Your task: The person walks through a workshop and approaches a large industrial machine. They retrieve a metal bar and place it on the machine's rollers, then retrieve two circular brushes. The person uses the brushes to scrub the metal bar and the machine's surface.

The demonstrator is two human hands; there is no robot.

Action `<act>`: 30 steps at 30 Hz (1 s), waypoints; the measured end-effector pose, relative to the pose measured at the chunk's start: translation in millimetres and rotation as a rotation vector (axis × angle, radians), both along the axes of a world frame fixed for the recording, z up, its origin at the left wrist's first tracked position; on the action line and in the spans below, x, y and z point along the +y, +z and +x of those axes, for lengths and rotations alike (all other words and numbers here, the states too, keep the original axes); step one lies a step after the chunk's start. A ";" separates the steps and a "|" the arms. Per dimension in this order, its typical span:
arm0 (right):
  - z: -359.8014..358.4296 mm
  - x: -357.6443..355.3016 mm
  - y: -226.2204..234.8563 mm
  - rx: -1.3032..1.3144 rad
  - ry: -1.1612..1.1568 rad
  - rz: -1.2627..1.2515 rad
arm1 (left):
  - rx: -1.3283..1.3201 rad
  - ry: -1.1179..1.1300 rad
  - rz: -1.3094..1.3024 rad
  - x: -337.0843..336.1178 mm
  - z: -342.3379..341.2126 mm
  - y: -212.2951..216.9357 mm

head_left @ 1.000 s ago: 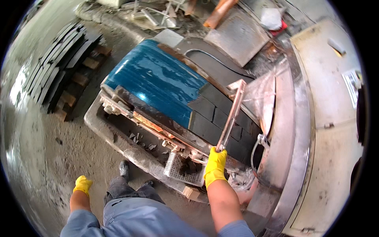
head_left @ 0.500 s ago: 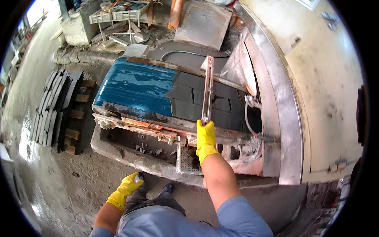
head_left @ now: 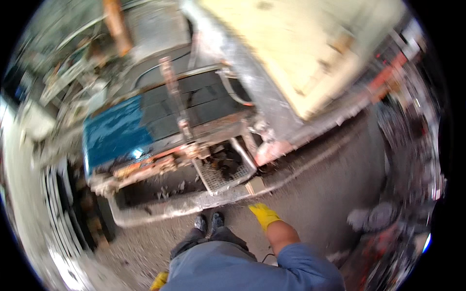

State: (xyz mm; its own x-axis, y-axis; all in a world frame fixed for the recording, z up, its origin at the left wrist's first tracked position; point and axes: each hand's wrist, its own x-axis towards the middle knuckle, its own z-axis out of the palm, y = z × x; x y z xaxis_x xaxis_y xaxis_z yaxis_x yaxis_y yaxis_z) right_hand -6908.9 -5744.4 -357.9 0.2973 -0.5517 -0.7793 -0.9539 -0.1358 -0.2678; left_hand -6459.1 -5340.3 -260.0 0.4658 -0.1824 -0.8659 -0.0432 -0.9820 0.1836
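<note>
Having released the bar (head_left: pixel 174 89) above the slates (head_left: pixel 160 116), the right hand (head_left: pixel 264 215) is free and empty near the basket (head_left: pixel 218 185), fingers loosely straight; the left hand (head_left: pixel 159 280), mostly hidden, I cannot tell.

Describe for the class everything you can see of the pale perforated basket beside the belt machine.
The basket is pale and roughly rectangular, with a raised rim and a grid of small holes; it looks like plastic, though blur leaves that uncertain. It sits open side up at the near side of the belt machine, by the edge of the trough. Dark clumps lie in it, their kind unclear. What supports it cannot be told. The yellow-gloved right hand is apart from it.
</note>
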 end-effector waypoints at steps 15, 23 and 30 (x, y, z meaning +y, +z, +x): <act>-252.2 358.9 -50.9 -0.243 -1.459 -0.340 | 0.030 -0.395 -0.480 -286.2 80.7 -50.5; -260.3 357.0 -14.6 -0.492 -1.936 -0.166 | 0.188 -0.597 -0.472 -373.4 -122.7 -41.5; -419.8 355.5 -31.2 -0.610 -2.242 -0.058 | 0.088 -1.138 -0.562 -428.7 -337.2 -9.4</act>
State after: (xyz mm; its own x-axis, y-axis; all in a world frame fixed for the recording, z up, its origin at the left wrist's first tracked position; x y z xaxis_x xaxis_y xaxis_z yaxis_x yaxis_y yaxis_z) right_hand -7328.7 -5388.9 -389.1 -0.4799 -0.2392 -0.8441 0.5948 0.6185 -0.5134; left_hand -6796.3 -5769.0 -269.4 -0.2495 -0.7903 -0.5597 -0.7739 -0.1847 0.6058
